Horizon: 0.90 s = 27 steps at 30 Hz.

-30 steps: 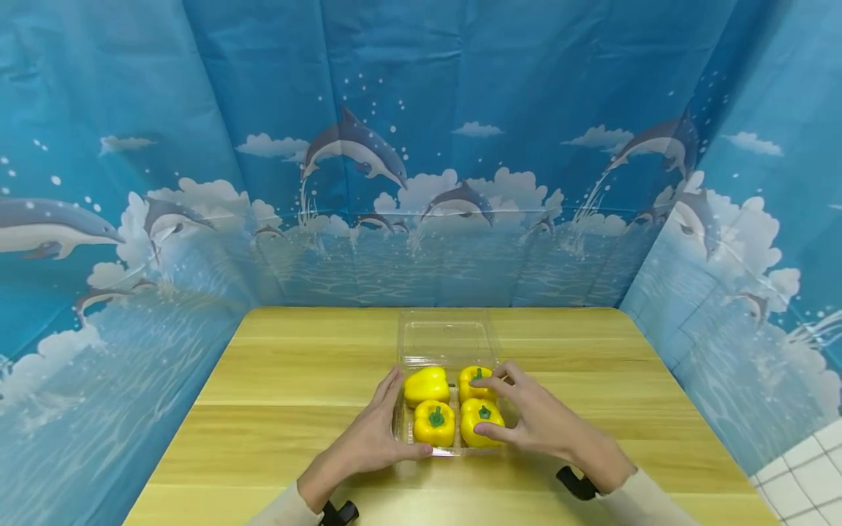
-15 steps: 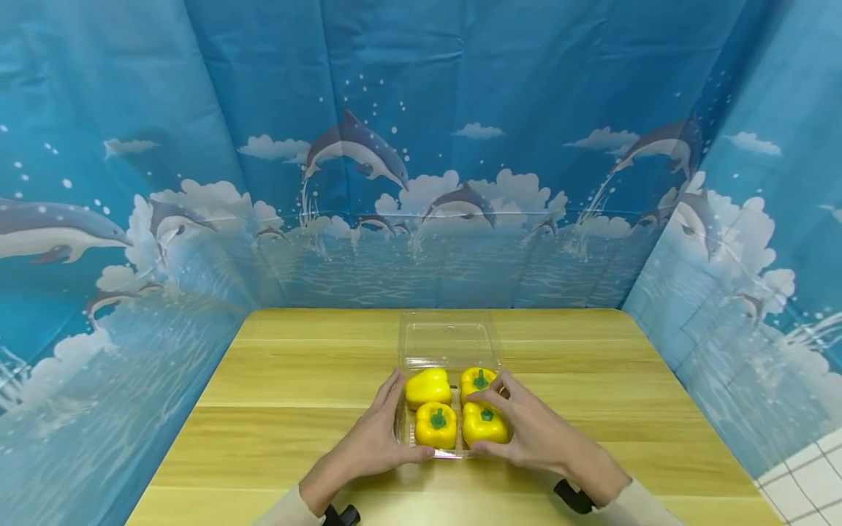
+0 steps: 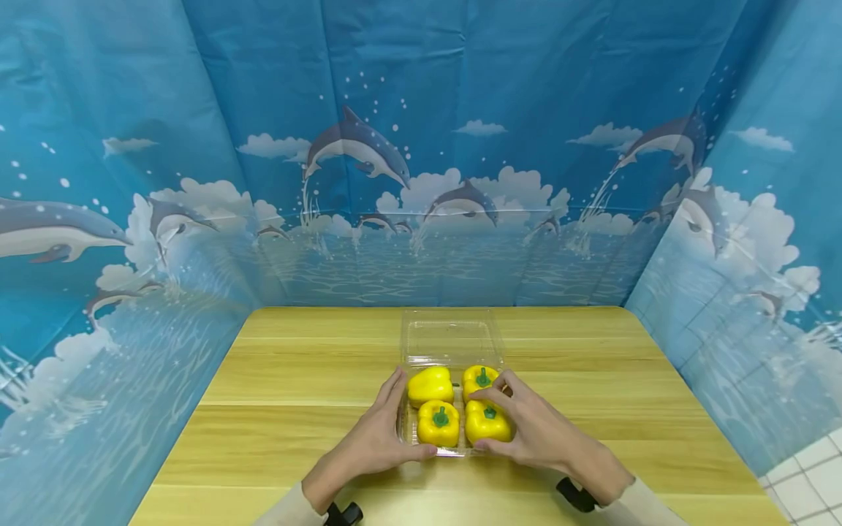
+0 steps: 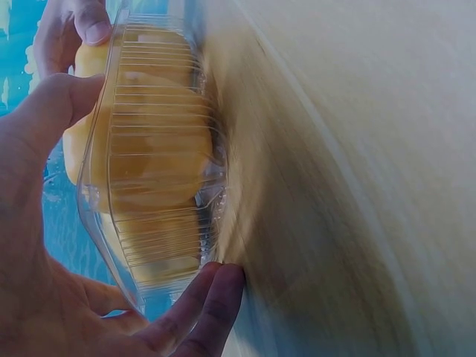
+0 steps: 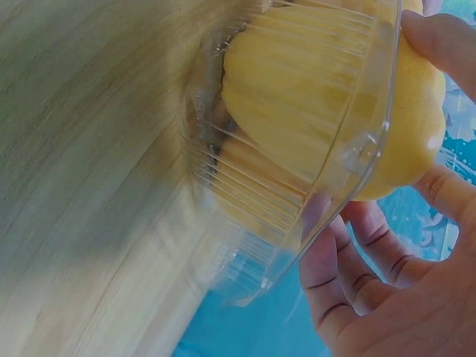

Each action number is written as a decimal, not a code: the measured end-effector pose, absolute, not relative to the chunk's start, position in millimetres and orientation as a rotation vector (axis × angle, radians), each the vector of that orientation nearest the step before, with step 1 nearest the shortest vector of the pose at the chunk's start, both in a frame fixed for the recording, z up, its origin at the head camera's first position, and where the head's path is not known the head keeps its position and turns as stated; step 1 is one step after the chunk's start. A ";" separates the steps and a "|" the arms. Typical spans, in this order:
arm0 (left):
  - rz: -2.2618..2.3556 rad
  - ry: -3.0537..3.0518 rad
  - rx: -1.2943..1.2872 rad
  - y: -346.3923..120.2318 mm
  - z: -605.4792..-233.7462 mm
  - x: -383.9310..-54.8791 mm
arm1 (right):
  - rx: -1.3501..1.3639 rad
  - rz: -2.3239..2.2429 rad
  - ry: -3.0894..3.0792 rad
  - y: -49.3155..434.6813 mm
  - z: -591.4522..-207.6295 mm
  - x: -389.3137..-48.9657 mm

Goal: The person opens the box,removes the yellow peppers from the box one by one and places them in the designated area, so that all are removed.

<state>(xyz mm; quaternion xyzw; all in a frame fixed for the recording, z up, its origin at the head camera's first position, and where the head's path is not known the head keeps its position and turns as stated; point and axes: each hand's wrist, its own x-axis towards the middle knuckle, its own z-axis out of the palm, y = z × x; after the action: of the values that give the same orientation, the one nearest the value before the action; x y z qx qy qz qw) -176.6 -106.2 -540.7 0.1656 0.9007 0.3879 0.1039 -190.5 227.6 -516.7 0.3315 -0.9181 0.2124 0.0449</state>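
Container [image 3: 454,453] of clear ribbed plastic, lid [image 3: 452,340] folded back, stands lower centre on the yellow wood-grain counter [image 3: 296,372], four glossy yellow bell peppers [image 3: 430,386] inside. Left hand [image 3: 373,435] grips its left side; right hand [image 3: 529,422] grasps the lower-right pepper [image 3: 489,425] between fingers. Step judged: seating that pepper; next move calls for releasing it.

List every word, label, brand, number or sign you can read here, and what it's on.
None can be read. The yellow bell peppers, clear clamshell container and wood-grain table show no legible lettering; the blue curtain's dolphins and clouds are pictures, not text.
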 end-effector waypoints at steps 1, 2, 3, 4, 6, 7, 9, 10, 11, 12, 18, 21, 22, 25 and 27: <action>1.145 2.657 0.489 -106.1 -540.3 -176.5 | 1.012 0.652 -2.804 227.8 -516.6 -190.6; 1.148 2.659 0.494 -106.1 -539.8 -176.4 | 1.013 0.656 -2.803 228.0 -516.2 -190.6; 1.149 2.659 0.491 -105.9 -539.4 -176.2 | 1.014 0.660 -2.802 228.1 -515.9 -190.7; 1.152 2.660 0.492 -105.8 -539.1 -176.1 | 1.016 0.663 -2.800 228.1 -515.6 -190.8; 1.153 2.662 0.496 -105.6 -538.5 -175.8 | 1.018 0.669 -2.797 227.9 -514.9 -190.8; 1.153 2.664 0.497 -105.6 -538.2 -175.7 | 1.018 0.671 -2.797 228.0 -514.9 -190.6; 1.150 2.664 0.497 -105.6 -538.5 -175.4 | 1.019 0.673 -2.794 228.2 -514.9 -190.1; 1.146 2.667 0.497 -105.7 -539.0 -175.4 | 1.018 0.674 -2.793 228.3 -514.9 -189.6; 1.141 2.670 0.498 -105.8 -539.5 -175.4 | 1.016 0.675 -2.790 228.5 -514.9 -189.2; 1.141 2.670 0.498 -105.9 -540.0 -175.3 | 1.018 0.674 -2.782 228.9 -515.1 -188.8; 1.146 2.672 0.500 -105.4 -541.5 -175.5 | 1.016 0.669 -2.755 232.1 -511.4 -187.6; 1.148 2.668 0.498 -105.6 -542.4 -175.9 | 1.007 0.667 -2.747 234.2 -507.4 -187.6; 1.147 2.667 0.496 -105.6 -542.5 -176.1 | 1.005 0.672 -2.745 235.0 -505.8 -188.0; 1.145 2.664 0.495 -105.8 -542.2 -176.4 | 0.985 0.691 -2.749 237.5 -501.6 -188.2; 1.138 2.664 0.494 -105.8 -542.1 -176.4 | 0.972 0.700 -2.751 239.4 -499.2 -188.3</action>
<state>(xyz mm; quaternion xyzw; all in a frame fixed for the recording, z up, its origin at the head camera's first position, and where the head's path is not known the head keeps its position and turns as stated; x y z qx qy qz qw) -176.4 -105.8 -542.1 0.1673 0.9019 0.3852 0.1013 -188.3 239.4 -499.2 0.3231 -0.9146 0.2328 0.0704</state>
